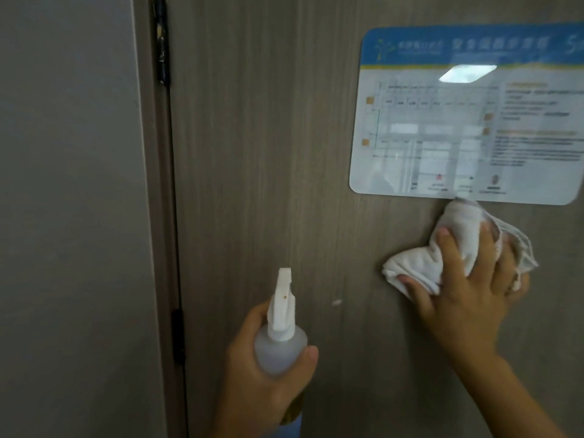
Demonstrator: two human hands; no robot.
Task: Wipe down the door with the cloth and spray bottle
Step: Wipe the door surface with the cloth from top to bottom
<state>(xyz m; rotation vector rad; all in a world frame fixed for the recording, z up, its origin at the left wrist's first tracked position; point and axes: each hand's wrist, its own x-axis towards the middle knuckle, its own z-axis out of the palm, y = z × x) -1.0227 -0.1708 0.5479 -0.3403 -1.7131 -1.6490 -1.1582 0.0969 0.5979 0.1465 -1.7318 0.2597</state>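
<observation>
Translucent spray bottle (281,339), white nozzle; crumpled white cloth (455,248) against wood-grain door (268,153)

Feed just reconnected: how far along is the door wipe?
Done: nothing shows as finished; no wet streaks are visible. In hand: right hand presses the cloth on the door below the notice; left hand holds the spray bottle. Left: the white speck.

a broad stretch of bare wood-grain door (259,153) lies open between the hinge edge and the laminated notice (467,115), which blocks the upper right. just below the notice's lower edge, the right hand (467,279) presses a white cloth (442,248) to the panel. the left hand (265,368) grips a spray bottle (281,330), occupying the lower centre. a grey wall (69,216) bounds the left.
</observation>
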